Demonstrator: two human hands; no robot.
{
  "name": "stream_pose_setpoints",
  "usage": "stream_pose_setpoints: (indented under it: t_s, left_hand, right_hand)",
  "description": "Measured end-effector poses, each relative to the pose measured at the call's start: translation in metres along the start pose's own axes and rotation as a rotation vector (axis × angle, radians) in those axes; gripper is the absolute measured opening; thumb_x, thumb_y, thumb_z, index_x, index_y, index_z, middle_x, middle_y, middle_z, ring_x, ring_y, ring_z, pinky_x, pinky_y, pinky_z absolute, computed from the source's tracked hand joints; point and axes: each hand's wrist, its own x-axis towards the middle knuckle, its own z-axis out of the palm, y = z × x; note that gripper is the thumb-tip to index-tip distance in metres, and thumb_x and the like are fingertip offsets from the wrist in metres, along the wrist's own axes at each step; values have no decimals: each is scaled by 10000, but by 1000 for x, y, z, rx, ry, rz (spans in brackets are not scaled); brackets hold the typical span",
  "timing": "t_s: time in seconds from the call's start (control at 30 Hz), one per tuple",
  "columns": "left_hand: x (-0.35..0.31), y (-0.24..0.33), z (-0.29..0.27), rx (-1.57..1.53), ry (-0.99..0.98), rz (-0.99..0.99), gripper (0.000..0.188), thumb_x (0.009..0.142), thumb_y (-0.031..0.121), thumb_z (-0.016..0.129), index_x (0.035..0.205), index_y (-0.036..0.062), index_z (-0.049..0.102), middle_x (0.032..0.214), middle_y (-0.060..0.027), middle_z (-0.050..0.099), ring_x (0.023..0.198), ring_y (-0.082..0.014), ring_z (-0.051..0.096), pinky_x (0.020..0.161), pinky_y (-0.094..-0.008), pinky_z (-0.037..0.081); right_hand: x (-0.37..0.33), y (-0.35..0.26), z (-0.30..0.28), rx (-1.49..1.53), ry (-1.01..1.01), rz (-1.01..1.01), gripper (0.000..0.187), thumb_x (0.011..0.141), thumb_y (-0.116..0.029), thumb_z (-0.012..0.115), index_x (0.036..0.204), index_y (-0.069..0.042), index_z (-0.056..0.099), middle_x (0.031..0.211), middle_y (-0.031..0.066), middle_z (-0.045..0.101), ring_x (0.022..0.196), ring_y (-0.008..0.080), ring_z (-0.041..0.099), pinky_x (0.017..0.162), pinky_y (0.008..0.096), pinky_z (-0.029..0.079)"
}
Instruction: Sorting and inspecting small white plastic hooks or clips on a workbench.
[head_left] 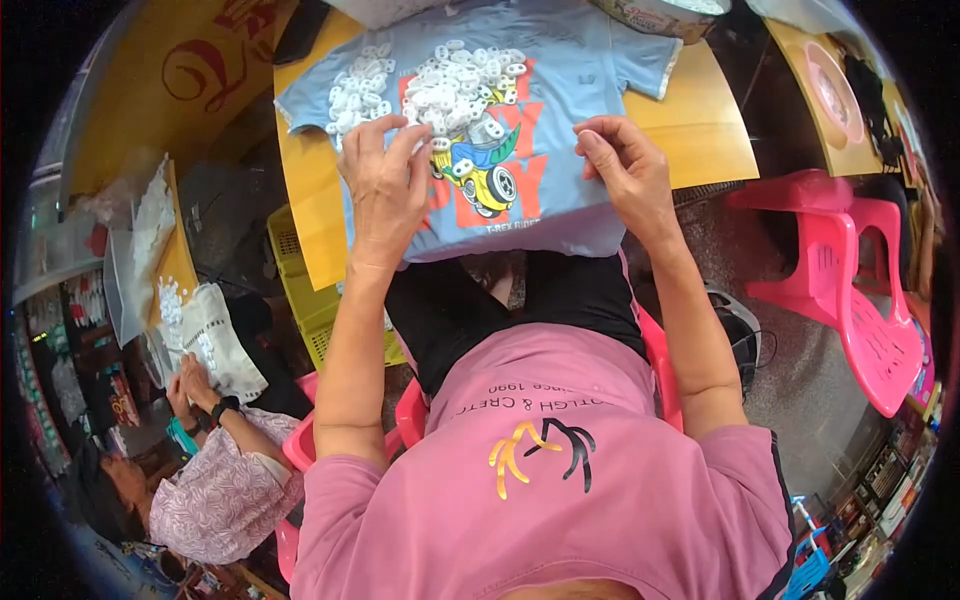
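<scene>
A light blue T-shirt [585,80] with a printed cartoon car lies spread over the table in front of me. On it is a heap of small white oval plastic pieces [450,85], each with two holes. A smaller group of the same white pieces [360,88] lies to the left. My left hand [385,175] is at the near edge of the heap, its fingers bent and closed around a white piece at the fingertips. To the right, above the shirt, my right hand [628,170] has curled fingers with the thumb against them. Whatever it may hold is hidden.
The yellow table [705,130] shows beyond the shirt. A round tin [665,15] stands at the far right. Pink plastic chairs [835,270] are at right, a yellow crate [305,290] at left. Another person's hands [195,385] work beside similar white pieces at lower left.
</scene>
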Motion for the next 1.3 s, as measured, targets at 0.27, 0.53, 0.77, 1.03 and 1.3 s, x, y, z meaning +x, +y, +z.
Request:
stream_pose_setpoints:
  t_s: [0.27, 0.53, 0.77, 1.03, 1.3]
  left_hand:
    - [-18, -10, -10, -35, 47, -76, 207, 793, 61, 687, 997, 92, 665, 1054, -82, 588, 1006, -279, 531, 881, -398, 391]
    - [-30, -15, -12, -183, 116, -44, 166, 775, -5, 667, 929, 58, 662, 935, -74, 630, 936, -269, 575, 799, -371, 414]
    - [-35, -20, -13, -217, 124, -21, 198, 771, -4, 672, 957, 62, 652, 912, -67, 638, 920, -273, 573, 791, -379, 413]
    - [-9, -35, -13, 3, 58, -40, 179, 781, 80, 696, 959, 91, 674, 973, -68, 585, 965, -278, 507, 832, -393, 402]
    - [-2, -41, -8, -46, 22, 22, 128, 773, 98, 702, 898, 99, 673, 945, -55, 584, 945, -272, 507, 825, -389, 394]
  right_hand:
    - [-1, 3, -1, -5, -10, -24, 192, 958, -144, 606, 1073, 9, 620, 876, 30, 618, 719, 67, 548, 667, 204, 460]
    - [-3, 4, 0, -61, -9, -39, 191, 962, -144, 601, 1076, 8, 617, 872, 26, 614, 716, 70, 544, 666, 207, 464]
    - [-3, 5, 0, -59, -19, -47, 194, 965, -153, 596, 1077, 4, 619, 871, 24, 613, 716, 66, 541, 667, 202, 457]
    - [-3, 7, 3, -80, 3, -77, 184, 970, -145, 587, 1076, 3, 617, 879, 24, 609, 719, 64, 533, 662, 192, 441]
    - [-4, 7, 2, -78, -10, -62, 187, 969, -143, 588, 1076, 8, 614, 883, 27, 608, 725, 67, 535, 669, 194, 445]
